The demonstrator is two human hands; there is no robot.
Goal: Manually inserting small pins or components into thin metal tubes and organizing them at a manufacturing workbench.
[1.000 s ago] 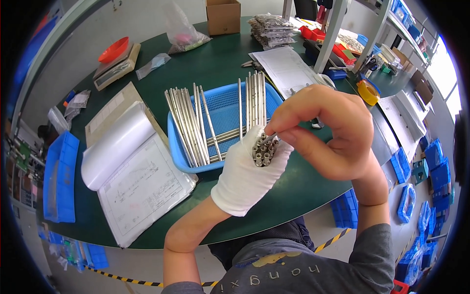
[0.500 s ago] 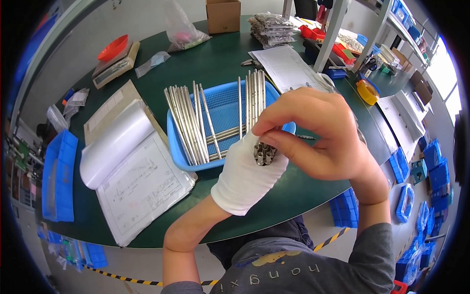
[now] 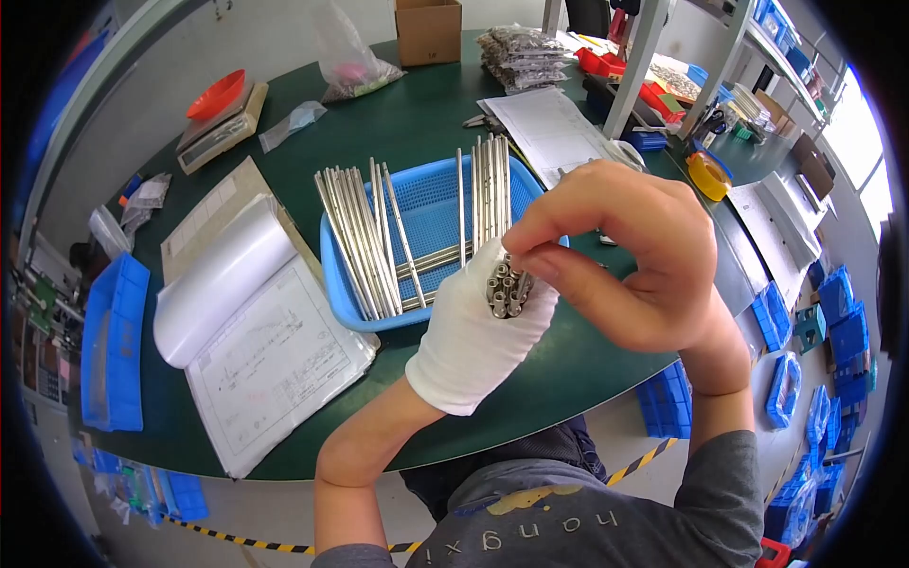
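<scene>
Here the left hand, in a white glove, is clenched around a bundle of short metal tubes, whose open ends face the camera. The bundle sits just in front of the blue basket, at its near right corner, raised above the green table. The bare right hand comes in from the right of the basket; its thumb and forefinger pinch at the top of the bundle, the grip closed on the tube ends, though I cannot tell whether it grasps one tube or several. Inside the basket lie long metal rods, most fanned against its left wall, a few upright near its right wall and some flat across the bottom. Left of the basket lies an open booklet of drawings with one page curled over. Behind the basket and to its right rests a printed sheet. Far behind it stands a cardboard box.
</scene>
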